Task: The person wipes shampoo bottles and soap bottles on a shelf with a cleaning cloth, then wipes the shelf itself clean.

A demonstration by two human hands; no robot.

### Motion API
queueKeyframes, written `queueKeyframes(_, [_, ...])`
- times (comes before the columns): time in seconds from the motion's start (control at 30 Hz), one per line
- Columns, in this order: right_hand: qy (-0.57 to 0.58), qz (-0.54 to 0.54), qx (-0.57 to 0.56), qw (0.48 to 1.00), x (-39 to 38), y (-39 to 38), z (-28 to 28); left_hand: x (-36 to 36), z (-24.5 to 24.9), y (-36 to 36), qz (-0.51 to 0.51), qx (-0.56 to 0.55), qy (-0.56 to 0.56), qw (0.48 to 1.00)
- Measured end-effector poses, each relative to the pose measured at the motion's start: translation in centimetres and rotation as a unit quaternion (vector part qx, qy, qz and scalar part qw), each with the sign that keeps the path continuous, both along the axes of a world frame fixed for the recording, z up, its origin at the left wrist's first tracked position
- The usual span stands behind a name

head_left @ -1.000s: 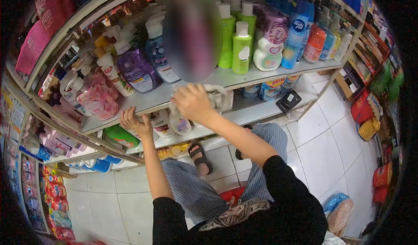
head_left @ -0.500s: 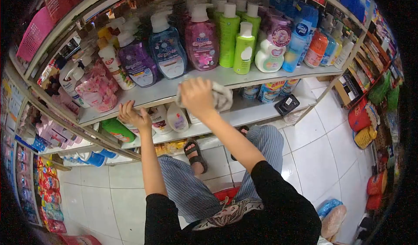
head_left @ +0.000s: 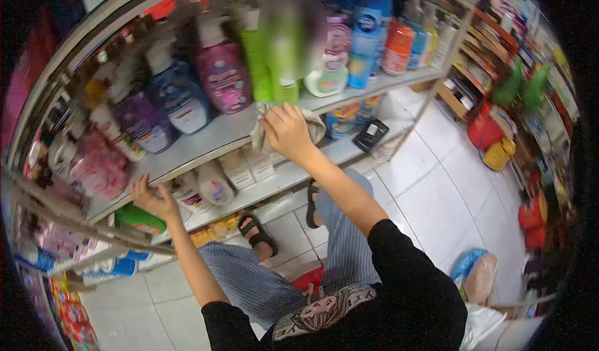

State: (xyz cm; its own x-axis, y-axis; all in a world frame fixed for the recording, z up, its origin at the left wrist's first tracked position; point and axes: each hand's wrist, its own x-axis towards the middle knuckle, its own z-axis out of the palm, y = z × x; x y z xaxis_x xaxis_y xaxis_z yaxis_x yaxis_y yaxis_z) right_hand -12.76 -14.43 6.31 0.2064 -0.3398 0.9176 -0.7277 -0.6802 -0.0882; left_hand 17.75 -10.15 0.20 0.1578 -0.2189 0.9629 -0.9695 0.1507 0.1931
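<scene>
My right hand [head_left: 288,134] is closed on a crumpled greyish cloth [head_left: 316,126] at the front edge of the upper shelf [head_left: 196,146]. Just behind the cloth stand a light green bottle [head_left: 286,91], partly blurred, and a pink pump bottle [head_left: 226,76]. Farther left along the same shelf are a dark blue pump bottle [head_left: 181,98] and a purple one [head_left: 146,123]. My left hand [head_left: 153,200] touches the shelf's front edge near its left end, fingers apart and holding nothing. A pink flowered bottle [head_left: 103,170] sits close behind it.
Below, the lower shelf carries white bottles [head_left: 214,185], pale boxes [head_left: 236,170] and a black device [head_left: 370,136]. A metal post [head_left: 430,104] bounds the shelf on the right. Sandalled feet [head_left: 258,234] rest on the tiled floor. More stocked shelves [head_left: 493,58] line the right side.
The view has shifted, so the shelf and bottles appear farther left and more tilted. My right hand still grips the cloth, now in front of the green bottle. My left hand stays at the shelf edge.
</scene>
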Motion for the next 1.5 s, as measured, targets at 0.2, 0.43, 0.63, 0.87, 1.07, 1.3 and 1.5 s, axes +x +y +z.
queueKeyframes(0.2, [-0.039,-0.110,0.054,0.992,0.8,0.5,0.0,-0.3,-0.1,-0.8,0.013,-0.056,-0.007,0.998])
queueKeyframes(0.43, [-0.022,-0.123,0.017,0.992,6.8,1.5,-0.6,0.6,-0.8,-2.2,0.037,-0.099,-0.057,0.993])
queueKeyframes(0.63, [-0.023,-0.047,0.004,0.999,11.2,1.8,-0.2,-0.1,-0.2,-2.0,0.048,-0.106,-0.069,0.991])
queueKeyframes(0.87, [-0.043,0.035,-0.042,0.998,10.5,1.4,-0.4,0.8,-0.4,-1.4,0.029,-0.063,-0.064,0.996])
queueKeyframes(1.07, [-0.012,0.026,-0.021,0.999,6.5,0.6,-0.6,0.6,0.2,-0.1,0.010,0.000,-0.040,0.999])
queueKeyframes(1.3, [-0.033,-0.064,-0.008,0.997,-2.3,-0.3,-0.9,-0.3,0.7,0.7,0.004,0.028,-0.011,1.000])
queueKeyframes(1.5, [-0.075,-0.100,-0.004,0.992,-2.6,0.0,-0.8,-0.7,0.5,0.3,-0.006,0.005,0.016,1.000])
